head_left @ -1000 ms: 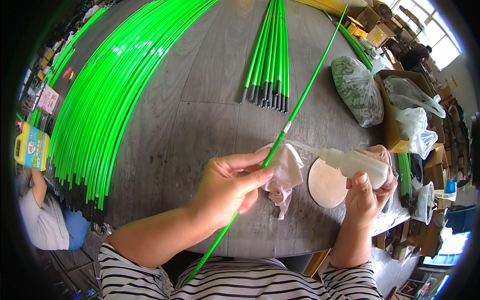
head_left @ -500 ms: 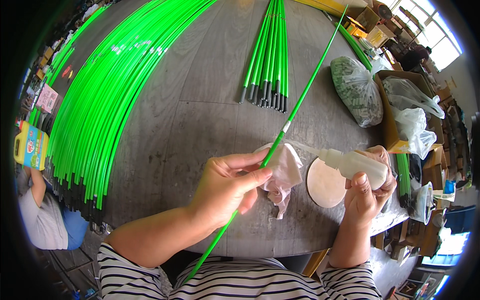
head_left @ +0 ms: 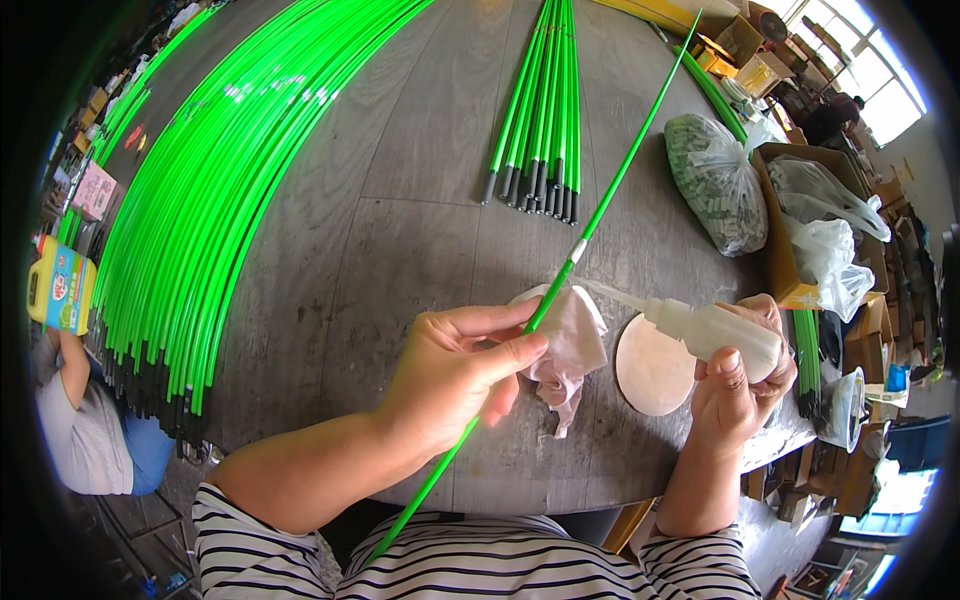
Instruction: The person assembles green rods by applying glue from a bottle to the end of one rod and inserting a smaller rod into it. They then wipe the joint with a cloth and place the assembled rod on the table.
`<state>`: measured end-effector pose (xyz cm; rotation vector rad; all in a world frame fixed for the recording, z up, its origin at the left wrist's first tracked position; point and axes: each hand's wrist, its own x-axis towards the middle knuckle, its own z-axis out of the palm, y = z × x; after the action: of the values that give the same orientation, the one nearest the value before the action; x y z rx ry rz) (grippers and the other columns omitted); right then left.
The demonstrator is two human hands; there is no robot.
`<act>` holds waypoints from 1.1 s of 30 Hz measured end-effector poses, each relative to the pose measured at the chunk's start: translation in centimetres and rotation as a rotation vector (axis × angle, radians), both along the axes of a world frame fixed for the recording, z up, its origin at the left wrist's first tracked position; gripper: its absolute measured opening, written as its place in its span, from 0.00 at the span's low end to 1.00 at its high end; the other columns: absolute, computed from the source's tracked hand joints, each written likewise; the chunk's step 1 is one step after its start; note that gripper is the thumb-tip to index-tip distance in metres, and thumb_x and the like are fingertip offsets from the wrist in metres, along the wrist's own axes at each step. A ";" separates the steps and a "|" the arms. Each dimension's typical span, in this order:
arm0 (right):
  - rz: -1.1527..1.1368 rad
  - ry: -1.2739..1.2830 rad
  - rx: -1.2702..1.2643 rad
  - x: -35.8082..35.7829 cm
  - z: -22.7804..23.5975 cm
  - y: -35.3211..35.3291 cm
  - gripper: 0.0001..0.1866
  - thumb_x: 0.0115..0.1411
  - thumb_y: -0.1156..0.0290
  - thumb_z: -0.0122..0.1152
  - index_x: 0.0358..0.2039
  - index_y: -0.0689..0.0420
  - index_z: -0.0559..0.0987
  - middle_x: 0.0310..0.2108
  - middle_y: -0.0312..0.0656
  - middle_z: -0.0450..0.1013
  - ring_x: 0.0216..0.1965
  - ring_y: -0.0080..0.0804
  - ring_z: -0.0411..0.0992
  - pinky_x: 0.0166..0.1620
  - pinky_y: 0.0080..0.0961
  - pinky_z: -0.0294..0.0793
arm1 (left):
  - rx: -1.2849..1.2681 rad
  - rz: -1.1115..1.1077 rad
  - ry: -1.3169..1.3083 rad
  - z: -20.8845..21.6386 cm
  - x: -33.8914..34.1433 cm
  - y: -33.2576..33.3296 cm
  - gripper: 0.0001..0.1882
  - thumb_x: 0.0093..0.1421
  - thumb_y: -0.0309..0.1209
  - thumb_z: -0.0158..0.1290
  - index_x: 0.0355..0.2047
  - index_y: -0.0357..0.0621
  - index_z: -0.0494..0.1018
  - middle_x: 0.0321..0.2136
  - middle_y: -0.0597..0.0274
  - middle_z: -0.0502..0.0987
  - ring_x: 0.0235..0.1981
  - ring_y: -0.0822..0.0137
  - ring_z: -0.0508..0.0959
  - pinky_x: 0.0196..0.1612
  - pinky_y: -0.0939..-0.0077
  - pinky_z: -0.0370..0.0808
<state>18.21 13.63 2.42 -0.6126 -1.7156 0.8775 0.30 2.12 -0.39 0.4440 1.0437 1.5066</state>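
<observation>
A long green rod (head_left: 617, 182) slants from my lap up over the table, with a short whitish band below its middle. My left hand (head_left: 465, 370) pinches it between thumb and fingers, under that band. In my right hand (head_left: 745, 375) lies a translucent white squeeze bottle (head_left: 715, 332), tipped sideways. Its thin nozzle points left, and the tip is at or very near the rod just below the band; contact is hard to tell. Beneath the rod lies a crumpled pale pink cloth (head_left: 575, 350). A round beige disc (head_left: 652, 365) rests between the cloth and my right hand.
Many green rods with black ends (head_left: 230, 170) cover the table's left side. A smaller bundle of rods (head_left: 540, 120) lies ahead. At right are a knotted plastic bag (head_left: 715, 185) and a cardboard box (head_left: 790, 235). Another person (head_left: 90, 430) is beside a yellow jug (head_left: 62, 287) at far left.
The bottle and my right hand have shifted very slightly right. The rod's upper end has moved a little to the right too. Both grips are the same.
</observation>
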 end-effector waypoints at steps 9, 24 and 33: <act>0.004 0.010 -0.013 0.0 -0.1 -0.1 0.20 0.42 0.58 0.66 0.24 0.64 0.77 0.22 0.37 0.70 0.25 0.22 0.61 0.29 0.18 0.59 | 0.008 -0.006 -0.005 -0.2 0.0 0.0 0.13 0.52 0.23 0.51 0.40 0.35 0.71 0.22 0.61 0.75 0.09 0.80 0.65 0.10 0.87 0.59; -0.003 0.000 -0.030 0.1 0.0 -0.1 0.20 0.41 0.58 0.66 0.24 0.64 0.77 0.22 0.37 0.70 0.25 0.22 0.61 0.29 0.17 0.59 | -0.012 -0.008 0.007 0.0 0.0 0.0 0.13 0.53 0.23 0.52 0.40 0.36 0.71 0.24 0.59 0.75 0.10 0.79 0.66 0.10 0.86 0.60; -0.005 -0.004 -0.038 0.0 0.1 -0.3 0.21 0.42 0.57 0.66 0.24 0.65 0.77 0.22 0.39 0.70 0.25 0.23 0.62 0.29 0.17 0.61 | 0.008 -0.009 -0.002 -0.3 -0.1 0.0 0.12 0.53 0.23 0.51 0.39 0.35 0.72 0.24 0.60 0.75 0.10 0.79 0.66 0.11 0.86 0.61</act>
<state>18.24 13.38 2.57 -0.6446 -1.7037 0.9073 0.25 2.12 -0.69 0.4514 1.0332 1.5036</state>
